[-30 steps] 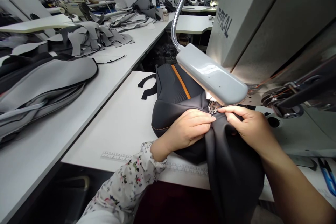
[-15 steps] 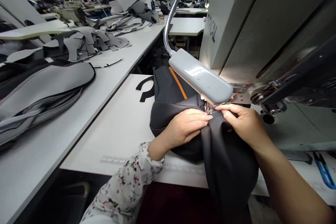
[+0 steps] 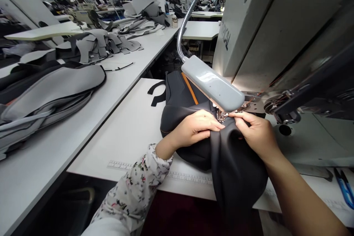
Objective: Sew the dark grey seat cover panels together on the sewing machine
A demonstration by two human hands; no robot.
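A black leather-like cover [image 3: 238,169] with an orange stripe lies under the presser foot [image 3: 221,115] of a sewing machine [image 3: 249,37]. Just left of the foot, my left hand [image 3: 195,127] presses on the cover, its fingertips closed on a fold. On the right side of the foot, my right hand [image 3: 256,131] pinches the cover's edge between thumb and forefinger. The front part of the cover hangs in folds over the table's edge. A grey lamp [image 3: 214,83] on a bendable neck hides the upper part of the needle area.
A black C-shaped piece [image 3: 157,94] lies behind the cover on the machine table [image 3: 110,136]. A ruler strip [image 3: 190,178] runs along the front edge. Blue-handled snips [image 3: 345,190] lie at far right. Stacked grey and black cut pieces [image 3: 61,88] cover the left bench.
The view has shifted slightly. My left fingers have slid a little down the cover and bunched closer together; my right hand keeps its pinch beside the foot.
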